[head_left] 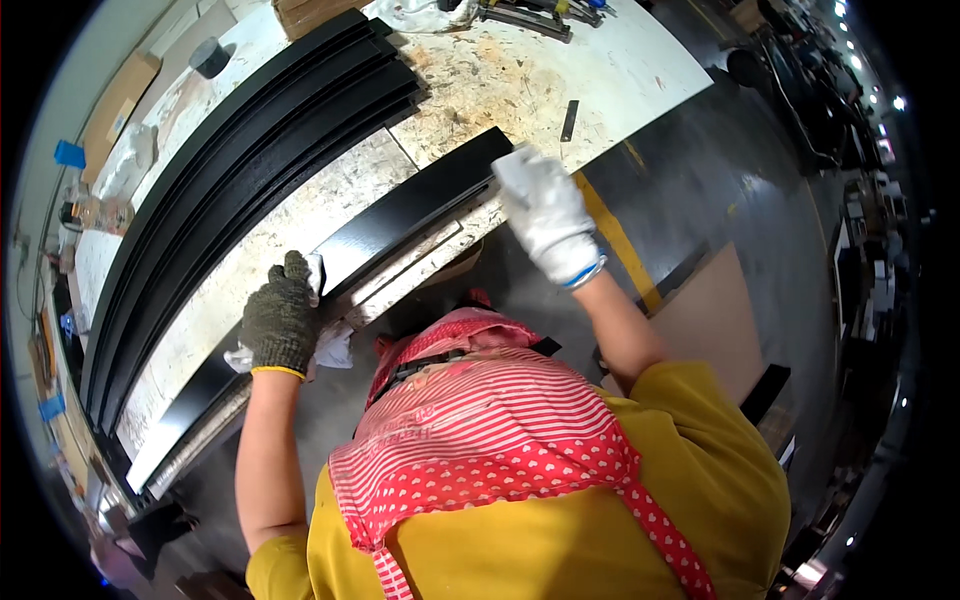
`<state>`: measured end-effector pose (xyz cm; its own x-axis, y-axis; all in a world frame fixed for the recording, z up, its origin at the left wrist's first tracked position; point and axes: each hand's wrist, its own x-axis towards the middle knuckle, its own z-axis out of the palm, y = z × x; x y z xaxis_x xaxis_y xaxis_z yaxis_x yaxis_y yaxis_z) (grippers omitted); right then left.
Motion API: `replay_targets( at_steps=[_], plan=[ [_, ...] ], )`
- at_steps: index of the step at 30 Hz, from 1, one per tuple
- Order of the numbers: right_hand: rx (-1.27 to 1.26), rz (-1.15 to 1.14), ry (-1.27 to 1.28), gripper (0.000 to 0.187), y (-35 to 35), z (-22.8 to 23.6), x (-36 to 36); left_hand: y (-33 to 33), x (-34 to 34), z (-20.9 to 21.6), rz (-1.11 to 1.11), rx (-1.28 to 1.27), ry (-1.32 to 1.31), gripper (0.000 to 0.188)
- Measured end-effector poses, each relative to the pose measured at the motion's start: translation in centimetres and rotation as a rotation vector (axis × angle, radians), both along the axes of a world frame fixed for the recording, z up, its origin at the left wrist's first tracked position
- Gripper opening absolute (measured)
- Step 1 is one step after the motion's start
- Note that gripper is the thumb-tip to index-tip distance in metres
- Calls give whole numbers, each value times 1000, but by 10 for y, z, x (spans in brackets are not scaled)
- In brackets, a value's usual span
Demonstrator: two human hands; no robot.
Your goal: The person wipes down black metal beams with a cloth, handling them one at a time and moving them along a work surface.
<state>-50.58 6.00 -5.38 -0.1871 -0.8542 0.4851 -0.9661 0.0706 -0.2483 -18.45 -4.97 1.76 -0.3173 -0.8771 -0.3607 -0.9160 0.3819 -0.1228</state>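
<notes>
A long glossy black board (400, 215) lies along the near edge of the worktable. My left hand (278, 318), in a dark knit glove, is closed over it with a white cloth (334, 346) bunched under and beside the fingers. My right hand (545, 215), in a white glove with a blue cuff, is at the board's right end. Its fingers look curled in and are slightly blurred; a pale patch shows at their tips, but I cannot make out what it is.
Several more black boards (250, 150) lie stacked side by side farther back on the stained white worktable (460, 95). A small dark strip (570, 120), clamps (530, 18), a grey cup (209, 58) and a plastic bottle (105, 214) are on it too. Cardboard (700, 310) stands at the right.
</notes>
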Motion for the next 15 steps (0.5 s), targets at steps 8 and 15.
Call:
replay_targets(
  at_steps=[8,15],
  plan=[
    [462,-57,-117,17,-27,3,68,3,110,36,9,17,486,78],
    [229,-125,219,14,-24,25,99,11,358,-9,130,-41,178,85]
  ],
)
